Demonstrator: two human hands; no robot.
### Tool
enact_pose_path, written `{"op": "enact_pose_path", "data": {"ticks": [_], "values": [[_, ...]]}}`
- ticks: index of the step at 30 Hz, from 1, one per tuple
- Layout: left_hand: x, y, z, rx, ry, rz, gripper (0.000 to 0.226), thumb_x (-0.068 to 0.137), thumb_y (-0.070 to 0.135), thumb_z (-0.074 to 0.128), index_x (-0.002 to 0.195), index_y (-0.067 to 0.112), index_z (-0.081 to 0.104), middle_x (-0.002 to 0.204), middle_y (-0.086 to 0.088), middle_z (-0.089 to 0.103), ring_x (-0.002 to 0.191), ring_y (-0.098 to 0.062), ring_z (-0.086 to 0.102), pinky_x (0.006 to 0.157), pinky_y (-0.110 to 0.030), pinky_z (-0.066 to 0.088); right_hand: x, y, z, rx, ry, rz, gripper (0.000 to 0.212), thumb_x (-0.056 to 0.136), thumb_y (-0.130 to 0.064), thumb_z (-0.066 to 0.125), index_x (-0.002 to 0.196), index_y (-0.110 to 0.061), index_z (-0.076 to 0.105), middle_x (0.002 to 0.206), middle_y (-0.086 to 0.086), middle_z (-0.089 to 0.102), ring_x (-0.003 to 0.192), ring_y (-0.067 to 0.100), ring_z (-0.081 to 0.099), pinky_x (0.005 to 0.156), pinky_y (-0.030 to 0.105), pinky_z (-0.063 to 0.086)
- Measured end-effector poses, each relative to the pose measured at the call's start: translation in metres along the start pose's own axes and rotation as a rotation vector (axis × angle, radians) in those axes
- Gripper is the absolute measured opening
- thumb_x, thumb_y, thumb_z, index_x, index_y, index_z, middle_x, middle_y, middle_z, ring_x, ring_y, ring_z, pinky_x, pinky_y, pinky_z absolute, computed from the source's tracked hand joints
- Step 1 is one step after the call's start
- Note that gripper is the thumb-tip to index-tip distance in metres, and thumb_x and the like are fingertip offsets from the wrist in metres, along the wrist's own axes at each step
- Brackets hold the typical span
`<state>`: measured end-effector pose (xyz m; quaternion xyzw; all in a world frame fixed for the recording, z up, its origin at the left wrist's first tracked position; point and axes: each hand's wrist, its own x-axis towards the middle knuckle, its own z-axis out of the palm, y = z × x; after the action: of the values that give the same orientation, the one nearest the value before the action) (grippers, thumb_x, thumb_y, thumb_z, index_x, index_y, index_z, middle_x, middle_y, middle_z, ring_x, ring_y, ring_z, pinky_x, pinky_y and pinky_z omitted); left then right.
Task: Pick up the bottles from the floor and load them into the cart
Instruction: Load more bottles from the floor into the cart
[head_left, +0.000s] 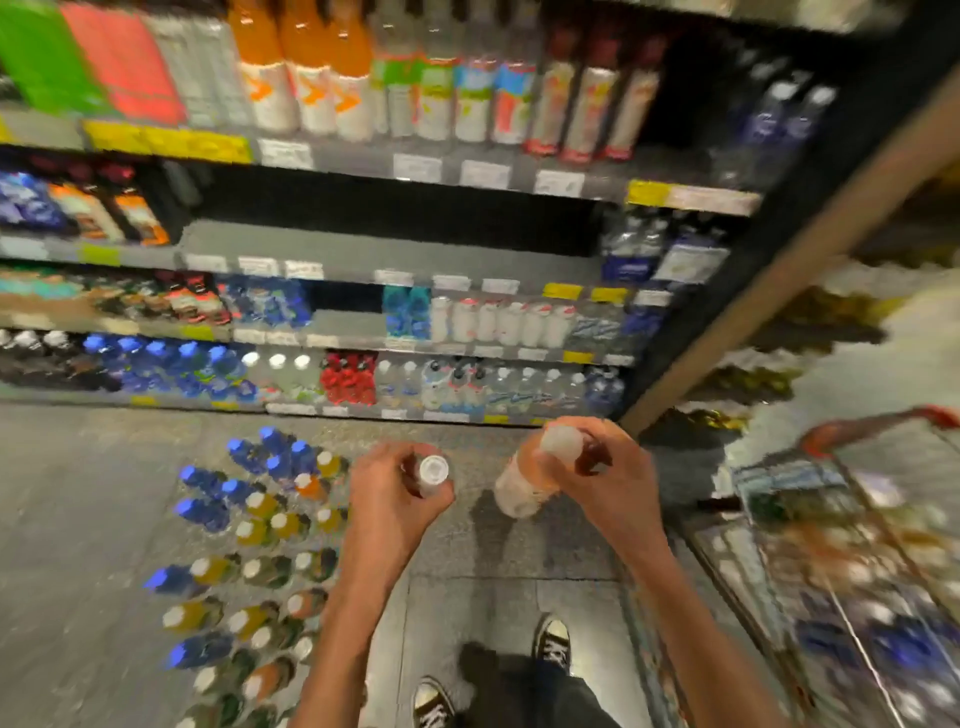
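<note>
Bottles (244, 551) still crowd the floor at left — cart (852, 571) at right looks partly loaded, and left hand (400, 493) and right hand (587, 467) each have fingers curled round one.

shelves (363, 249): stocked drinks, price tags | floor (78, 519): grey | sneakers (553, 642): 2, black-white
</note>
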<state>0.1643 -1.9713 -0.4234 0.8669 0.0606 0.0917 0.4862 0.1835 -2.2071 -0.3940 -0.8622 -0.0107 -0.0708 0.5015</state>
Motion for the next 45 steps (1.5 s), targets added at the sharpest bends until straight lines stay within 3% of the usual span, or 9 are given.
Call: {"op": "enact_pose_path", "data": {"ticks": [4, 11, 17, 20, 24, 28, 32, 43, 45], "values": [[0.0, 0.048, 0.045, 0.024, -0.158, 0.089, 0.025, 0.064, 0.014, 0.086, 0.079, 0.024, 0.068, 0.074, 0.007, 0.064, 0.061, -0.01, 0.061, 0.055, -0.017, 0.045, -0.026, 0.017, -0.074, -0.041, 0.122, 0.029, 0.035, 0.071, -0.027, 0.089, 0.101, -0.029, 0.072, 0.095, -0.01, 0.071, 0.083, 0.008, 0.066, 0.069, 0.018, 0.053], [-0.014, 0.131, 0.156, 0.031, -0.368, 0.174, 0.026, 0.069, 0.017, 0.087, 0.076, 0.027, 0.064, 0.064, 0.005, 0.062, 0.054, -0.017, 0.063, 0.053, -0.04, 0.052, -0.063, 0.078, -0.204, -0.107, 0.32, 0.156, 0.036, 0.069, -0.035, 0.089, 0.095, -0.045, 0.066, 0.093, -0.015, 0.07, 0.082, -0.001, 0.065, 0.066, 0.01, 0.048], [-0.037, 0.216, 0.266, 0.132, -0.469, 0.333, 0.017, 0.077, 0.017, 0.081, 0.085, 0.025, 0.068, 0.07, 0.011, 0.059, 0.061, -0.012, 0.056, 0.058, -0.027, 0.041, -0.085, 0.146, -0.317, -0.038, 0.46, 0.182, 0.029, 0.069, -0.043, 0.088, 0.095, -0.041, 0.074, 0.086, -0.015, 0.059, 0.077, -0.005, 0.055, 0.065, 0.011, 0.04], [-0.041, 0.253, 0.325, 0.167, -0.484, 0.4, 0.018, 0.083, 0.017, 0.076, 0.099, 0.019, 0.07, 0.083, 0.005, 0.061, 0.072, -0.016, 0.057, 0.064, -0.026, 0.039, -0.087, 0.179, -0.371, 0.008, 0.556, 0.193, 0.034, 0.064, -0.056, 0.085, 0.093, -0.056, 0.069, 0.104, -0.011, 0.055, 0.096, -0.003, 0.056, 0.083, 0.005, 0.04], [-0.046, 0.302, 0.397, 0.186, -0.534, 0.502, 0.016, 0.09, 0.032, 0.068, 0.102, 0.022, 0.069, 0.076, 0.013, 0.047, 0.07, -0.012, 0.052, 0.06, -0.02, 0.032, -0.085, 0.214, -0.428, 0.087, 0.596, 0.239, 0.041, 0.076, -0.051, 0.079, 0.114, -0.038, 0.071, 0.117, -0.021, 0.069, 0.112, 0.001, 0.063, 0.095, 0.034, 0.055], [-0.038, 0.344, 0.456, 0.226, -0.542, 0.642, 0.027, 0.092, 0.046, 0.061, 0.108, 0.026, 0.064, 0.099, 0.007, 0.053, 0.089, -0.012, 0.052, 0.071, -0.032, 0.046, -0.075, 0.239, -0.477, 0.034, 0.641, 0.305, 0.047, 0.075, -0.055, 0.073, 0.119, -0.038, 0.066, 0.099, -0.026, 0.071, 0.093, -0.006, 0.066, 0.082, 0.03, 0.059], [-0.025, 0.369, 0.515, 0.116, -0.63, 0.628, 0.027, 0.092, 0.041, 0.064, 0.113, 0.024, 0.063, 0.114, 0.005, 0.049, 0.098, -0.008, 0.054, 0.08, -0.022, 0.047, -0.058, 0.267, -0.516, -0.012, 0.664, 0.339, 0.043, 0.077, -0.053, 0.074, 0.116, -0.042, 0.062, 0.096, -0.035, 0.065, 0.093, -0.016, 0.062, 0.08, 0.015, 0.055], [0.034, 0.398, 0.68, -0.035, -0.847, 0.678, 0.027, 0.088, 0.04, 0.07, 0.106, 0.02, 0.064, 0.095, 0.006, 0.067, 0.088, -0.008, 0.061, 0.077, -0.02, 0.046, 0.018, 0.329, -0.575, -0.093, 0.822, 0.492, 0.045, 0.065, -0.055, 0.079, 0.105, -0.038, 0.068, 0.105, -0.019, 0.069, 0.1, -0.002, 0.064, 0.089, 0.02, 0.051], [0.042, 0.398, 0.713, -0.002, -0.901, 0.667, 0.03, 0.087, 0.043, 0.069, 0.104, 0.019, 0.065, 0.098, 0.005, 0.067, 0.092, -0.012, 0.061, 0.081, -0.027, 0.048, 0.029, 0.342, -0.584, -0.192, 0.815, 0.52, 0.05, 0.063, -0.057, 0.079, 0.107, -0.034, 0.071, 0.103, -0.02, 0.065, 0.095, -0.007, 0.06, 0.09, 0.008, 0.042]]}}
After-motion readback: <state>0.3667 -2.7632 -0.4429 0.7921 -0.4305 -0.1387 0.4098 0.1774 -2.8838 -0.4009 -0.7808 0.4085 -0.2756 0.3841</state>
